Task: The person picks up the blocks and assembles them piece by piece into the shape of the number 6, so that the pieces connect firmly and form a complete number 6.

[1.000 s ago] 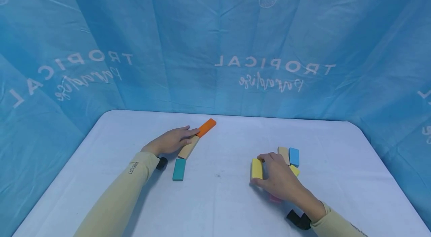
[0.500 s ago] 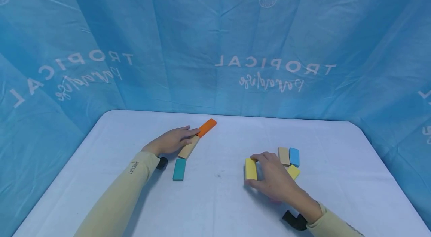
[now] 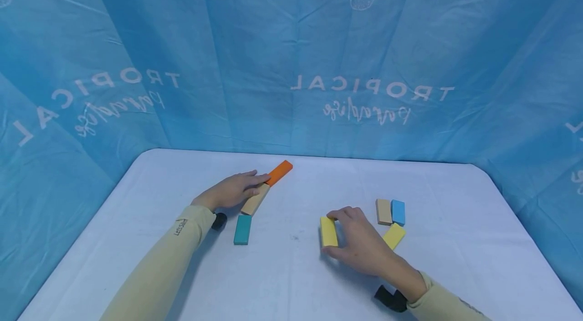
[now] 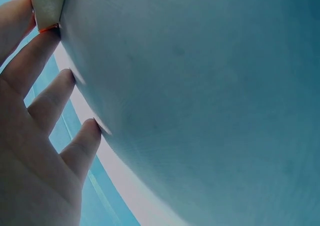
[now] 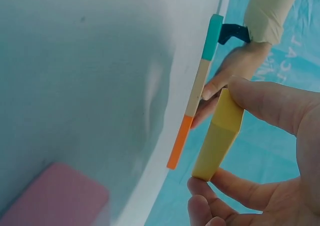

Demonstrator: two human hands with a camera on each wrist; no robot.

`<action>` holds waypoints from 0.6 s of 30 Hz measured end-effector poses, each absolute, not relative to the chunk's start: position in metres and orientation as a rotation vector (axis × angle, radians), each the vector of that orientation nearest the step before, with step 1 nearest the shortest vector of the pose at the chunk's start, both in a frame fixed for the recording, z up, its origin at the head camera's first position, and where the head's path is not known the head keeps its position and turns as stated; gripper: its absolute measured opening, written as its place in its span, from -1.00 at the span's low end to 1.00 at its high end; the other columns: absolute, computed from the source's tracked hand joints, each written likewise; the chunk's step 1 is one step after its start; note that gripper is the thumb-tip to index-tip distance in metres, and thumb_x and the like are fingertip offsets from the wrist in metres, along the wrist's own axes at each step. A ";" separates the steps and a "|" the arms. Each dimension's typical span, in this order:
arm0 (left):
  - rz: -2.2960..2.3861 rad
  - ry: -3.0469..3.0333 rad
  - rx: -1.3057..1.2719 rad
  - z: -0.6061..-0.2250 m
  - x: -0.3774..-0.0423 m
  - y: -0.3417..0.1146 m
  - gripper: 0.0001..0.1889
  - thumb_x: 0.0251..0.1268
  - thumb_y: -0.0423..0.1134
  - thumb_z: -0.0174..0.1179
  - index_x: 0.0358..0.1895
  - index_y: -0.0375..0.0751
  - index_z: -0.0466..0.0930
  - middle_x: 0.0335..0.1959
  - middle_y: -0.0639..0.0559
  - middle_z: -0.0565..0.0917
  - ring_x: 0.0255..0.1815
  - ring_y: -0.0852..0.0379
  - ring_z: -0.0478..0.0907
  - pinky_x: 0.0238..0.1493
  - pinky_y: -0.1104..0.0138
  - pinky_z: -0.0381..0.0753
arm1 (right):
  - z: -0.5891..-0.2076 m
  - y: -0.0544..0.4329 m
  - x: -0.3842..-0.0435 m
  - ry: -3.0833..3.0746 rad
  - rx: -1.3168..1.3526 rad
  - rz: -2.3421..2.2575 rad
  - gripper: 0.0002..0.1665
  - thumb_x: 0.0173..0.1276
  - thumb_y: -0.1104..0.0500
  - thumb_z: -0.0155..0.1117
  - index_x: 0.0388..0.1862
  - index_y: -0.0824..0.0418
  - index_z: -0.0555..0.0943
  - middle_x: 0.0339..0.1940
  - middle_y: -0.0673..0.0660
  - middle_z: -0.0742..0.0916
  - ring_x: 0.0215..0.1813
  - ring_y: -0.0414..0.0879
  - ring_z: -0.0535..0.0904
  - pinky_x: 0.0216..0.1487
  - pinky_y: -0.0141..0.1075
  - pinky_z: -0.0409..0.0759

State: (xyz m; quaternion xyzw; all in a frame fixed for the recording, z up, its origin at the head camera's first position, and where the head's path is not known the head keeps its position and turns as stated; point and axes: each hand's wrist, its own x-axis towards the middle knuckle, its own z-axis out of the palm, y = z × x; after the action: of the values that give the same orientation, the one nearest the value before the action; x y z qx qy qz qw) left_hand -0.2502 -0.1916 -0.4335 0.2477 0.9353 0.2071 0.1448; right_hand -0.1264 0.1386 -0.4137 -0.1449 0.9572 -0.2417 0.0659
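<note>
In the head view, a teal block [image 3: 242, 230], a tan block [image 3: 256, 200] and an orange block [image 3: 280, 171] lie end to end in a bent line on the left. My left hand [image 3: 230, 191] rests by the tan one, its fingers spread and fairly straight, fingertips reaching the joint with the orange. The left wrist view has thumb and index finger touching the tan block [image 4: 49, 5]. With thumb and fingertips my right hand [image 3: 362, 245] pinches a yellow block [image 3: 329, 232] by its ends; the right wrist view shows this yellow block [image 5: 217, 136] large.
Right of my right hand lie a second tan block [image 3: 384, 211], a blue block [image 3: 398, 212] and another yellow block [image 3: 394, 236]. A pink block [image 5: 60, 196] shows in the right wrist view. A blue curtain [image 3: 291, 57] hangs behind the white table [image 3: 291, 280].
My right hand has carried the yellow block leftward, uncovering more of the other yellow block and covering the pink one in the head view. The left hand has stayed in place.
</note>
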 end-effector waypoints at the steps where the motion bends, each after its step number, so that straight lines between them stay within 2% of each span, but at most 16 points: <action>1: 0.596 2.695 0.713 -0.433 -0.250 -0.192 -0.44 0.60 -0.12 0.03 0.58 0.00 0.21 0.55 -0.14 0.26 0.57 -0.26 0.09 0.49 -0.18 0.14 | -0.414 0.138 -0.126 2.884 -0.445 -0.729 -0.21 0.07 -0.07 0.64 0.26 0.14 0.57 0.19 0.11 0.60 0.19 -0.01 0.45 0.19 -0.09 0.58; 18: 0.605 2.684 0.652 -0.433 -0.250 -0.190 -0.43 0.59 -0.10 0.05 0.58 0.06 0.20 0.57 -0.13 0.22 0.59 -0.22 0.06 0.50 -0.15 0.13 | -0.415 0.120 -0.126 2.827 -0.633 -0.773 -0.20 0.11 -0.08 0.61 0.29 0.16 0.55 0.19 0.12 0.60 0.22 -0.01 0.44 0.22 -0.07 0.58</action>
State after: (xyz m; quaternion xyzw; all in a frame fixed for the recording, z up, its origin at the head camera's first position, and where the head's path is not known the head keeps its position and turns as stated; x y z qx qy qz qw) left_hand -0.2502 -0.1899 -0.4331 0.2277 0.9376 0.2115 0.1562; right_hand -0.1258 0.1196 -0.4147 -0.2105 0.9405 -0.2570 0.0718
